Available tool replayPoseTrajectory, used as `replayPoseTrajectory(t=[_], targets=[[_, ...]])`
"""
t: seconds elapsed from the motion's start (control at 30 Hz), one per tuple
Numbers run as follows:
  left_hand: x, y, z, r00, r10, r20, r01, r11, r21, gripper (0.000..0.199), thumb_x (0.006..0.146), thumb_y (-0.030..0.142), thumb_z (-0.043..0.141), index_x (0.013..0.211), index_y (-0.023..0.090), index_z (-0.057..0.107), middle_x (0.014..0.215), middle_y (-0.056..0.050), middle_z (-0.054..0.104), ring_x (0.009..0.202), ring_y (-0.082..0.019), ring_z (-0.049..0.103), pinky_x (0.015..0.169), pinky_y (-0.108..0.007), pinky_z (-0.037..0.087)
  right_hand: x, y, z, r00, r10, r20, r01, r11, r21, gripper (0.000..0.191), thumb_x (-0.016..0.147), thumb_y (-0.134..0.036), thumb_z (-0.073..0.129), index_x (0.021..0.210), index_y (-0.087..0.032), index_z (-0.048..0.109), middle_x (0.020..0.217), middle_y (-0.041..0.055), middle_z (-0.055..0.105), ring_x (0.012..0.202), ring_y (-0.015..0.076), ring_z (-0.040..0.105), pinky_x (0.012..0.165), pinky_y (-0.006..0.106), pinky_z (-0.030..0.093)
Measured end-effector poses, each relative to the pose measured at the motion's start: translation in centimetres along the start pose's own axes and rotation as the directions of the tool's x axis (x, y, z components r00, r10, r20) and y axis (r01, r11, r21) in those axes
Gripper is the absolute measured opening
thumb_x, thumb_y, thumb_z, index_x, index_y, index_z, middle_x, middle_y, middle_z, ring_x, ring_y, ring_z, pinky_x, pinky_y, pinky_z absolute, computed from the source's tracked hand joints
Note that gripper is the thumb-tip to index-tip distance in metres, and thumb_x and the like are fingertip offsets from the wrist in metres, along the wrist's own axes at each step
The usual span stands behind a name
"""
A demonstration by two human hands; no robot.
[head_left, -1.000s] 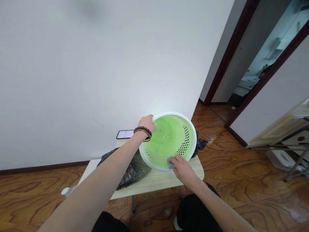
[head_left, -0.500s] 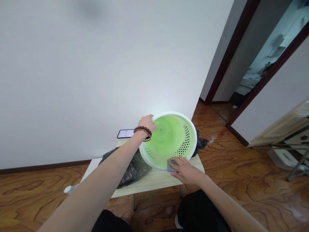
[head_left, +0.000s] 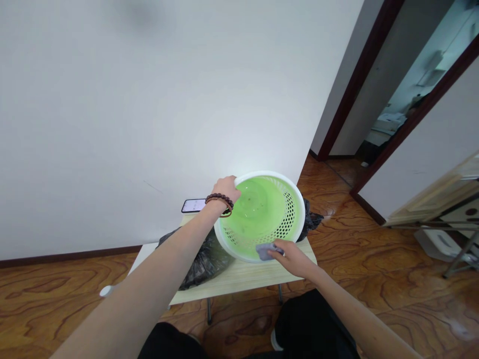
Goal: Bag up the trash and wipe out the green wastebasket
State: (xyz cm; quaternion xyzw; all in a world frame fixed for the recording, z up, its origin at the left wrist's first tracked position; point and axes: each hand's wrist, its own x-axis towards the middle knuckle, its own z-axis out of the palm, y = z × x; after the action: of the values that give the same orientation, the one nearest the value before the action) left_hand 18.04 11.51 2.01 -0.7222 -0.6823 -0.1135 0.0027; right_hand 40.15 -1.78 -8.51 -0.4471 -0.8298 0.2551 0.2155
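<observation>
A round green plastic basket [head_left: 258, 212] with a white rim and rows of holes is held tilted above the small table [head_left: 232, 279]. My left hand [head_left: 226, 188] grips its rim at the upper left, with the thumb inside the basket. Between the fingers of my right hand [head_left: 294, 257] is a folded grey cloth [head_left: 265, 251], at the near edge of the basket's rim. Whether the cloth presses on the rim I cannot tell.
A phone [head_left: 193, 205] lies at the table's back left against the wall. Black plastic bags [head_left: 205, 267] sit left of the basket and behind its right side. A doorway opens at the right, and a white bin [head_left: 439, 244] stands on the wooden floor.
My right hand has shifted slightly to the right and turned, its fingers now pinching the cloth's end instead of lying over it. My left hand and the basket have hardly moved.
</observation>
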Motion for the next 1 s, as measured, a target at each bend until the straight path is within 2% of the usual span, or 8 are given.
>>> replayPoseTrajectory(t=[0.1, 0.27, 0.47, 0.53, 0.67, 0.8, 0.9, 1.0], targets=[[0.2, -0.2, -0.4, 1.000, 0.001, 0.010, 0.000, 1.000, -0.012, 0.039, 0.067, 0.022, 0.045, 0.105, 0.020, 0.056, 0.089, -0.009, 0.066, 0.082, -0.022, 0.061, 0.065, -0.028, 0.046, -0.1, -0.3, 0.4, 0.988, 0.069, -0.138, -0.071, 0.997, -0.012, 0.030, 0.089, -0.035, 0.034, 0.071, -0.017, 0.049, 0.067, 0.0012, 0.050, 0.065, 0.0134, 0.046, 0.060, 0.025, 0.035], [1.8, -0.9, -1.5, 0.993, -0.093, 0.066, 0.099, 0.990, -0.104, 0.045, 0.067, 0.028, 0.049, 0.110, 0.017, 0.053, 0.099, -0.011, 0.064, 0.088, -0.022, 0.060, 0.069, -0.027, 0.047, -0.2, -0.9, -1.5, 0.975, -0.053, -0.214, 0.008, 0.979, -0.206, 0.025, 0.088, -0.032, 0.035, 0.072, -0.018, 0.047, 0.073, 0.0042, 0.052, 0.076, 0.0166, 0.047, 0.074, 0.030, 0.034], [3.2, -1.6, -1.2, 0.957, -0.275, 0.096, 0.290, 0.865, -0.409, 0.055, 0.064, 0.035, 0.056, 0.114, 0.014, 0.046, 0.110, -0.012, 0.059, 0.091, -0.020, 0.059, 0.069, -0.027, 0.047, 2.1, -1.3, -3.9, 0.922, 0.059, -0.382, -0.133, 0.976, -0.170, 0.030, 0.088, -0.038, 0.034, 0.066, -0.019, 0.043, 0.064, 0.0020, 0.050, 0.064, 0.0148, 0.045, 0.063, 0.026, 0.032], [3.2, -1.9, -0.5, 0.970, -0.242, 0.003, 0.216, 0.856, -0.469, 0.058, 0.064, 0.033, 0.056, 0.117, 0.015, 0.042, 0.114, -0.012, 0.055, 0.096, -0.021, 0.057, 0.076, -0.029, 0.047, 3.2, -1.4, -4.3, 0.902, 0.106, -0.418, -0.160, 0.982, -0.097, 0.031, 0.087, -0.040, 0.035, 0.065, -0.019, 0.043, 0.060, 0.0006, 0.048, 0.059, 0.0138, 0.044, 0.057, 0.024, 0.031], [2.3, -2.5, 1.7, 0.984, 0.010, -0.179, -0.091, 0.888, -0.450, 0.071, 0.061, 0.024, 0.057, 0.126, 0.012, 0.032, 0.125, -0.014, 0.045, 0.114, -0.024, 0.044, 0.097, -0.035, 0.036, 4.8, -1.5, -4.8, 0.870, 0.120, -0.478, -0.140, 0.990, -0.006, 0.031, 0.084, -0.043, 0.039, 0.063, -0.020, 0.040, 0.056, -0.0018, 0.044, 0.055, 0.0127, 0.042, 0.053, 0.023, 0.028], [0.4, -2.7, 3.4, 0.966, -0.018, -0.260, -0.095, 0.905, -0.414, 0.080, 0.064, 0.025, 0.055, 0.134, 0.006, 0.020, 0.137, -0.019, 0.024, 0.127, -0.029, 0.024, 0.105, -0.038, 0.023, 5.6, -1.8, -5.3, 0.846, 0.125, -0.519, -0.085, 0.991, 0.100, 0.032, 0.083, -0.044, 0.042, 0.062, -0.020, 0.039, 0.055, -0.0035, 0.041, 0.054, 0.0115, 0.040, 0.052, 0.023, 0.027], [-0.9, -2.8, 3.4, 0.917, 0.089, -0.389, -0.215, 0.932, -0.293, 0.067, 0.067, 0.024, 0.053, 0.129, 0.011, 0.033, 0.141, -0.014, 0.020, 0.130, -0.029, 0.016, 0.106, -0.042, 0.020, 6.0, -2.2, -5.8, 0.829, 0.156, -0.537, -0.047, 0.976, 0.212, 0.032, 0.081, -0.045, 0.042, 0.063, -0.019, 0.043, 0.057, -0.0038, 0.042, 0.054, 0.0106, 0.039, 0.050, 0.022, 0.028], [-2.0, -2.6, 2.7, 0.861, 0.316, -0.398, -0.412, 0.893, -0.182, 0.036, 0.073, 0.023, 0.046, 0.107, 0.019, 0.056, 0.131, -0.007, 0.041, 0.126, -0.024, 0.027, 0.107, -0.044, 0.013, 6.5, -2.6, -6.0, 0.825, 0.174, -0.537, -0.029, 0.963, 0.266, 0.032, 0.081, -0.045, 0.044, 0.062, -0.018, 0.044, 0.056, -0.0042, 0.040, 0.053, 0.0101, 0.037, 0.049, 0.022, 0.028]])
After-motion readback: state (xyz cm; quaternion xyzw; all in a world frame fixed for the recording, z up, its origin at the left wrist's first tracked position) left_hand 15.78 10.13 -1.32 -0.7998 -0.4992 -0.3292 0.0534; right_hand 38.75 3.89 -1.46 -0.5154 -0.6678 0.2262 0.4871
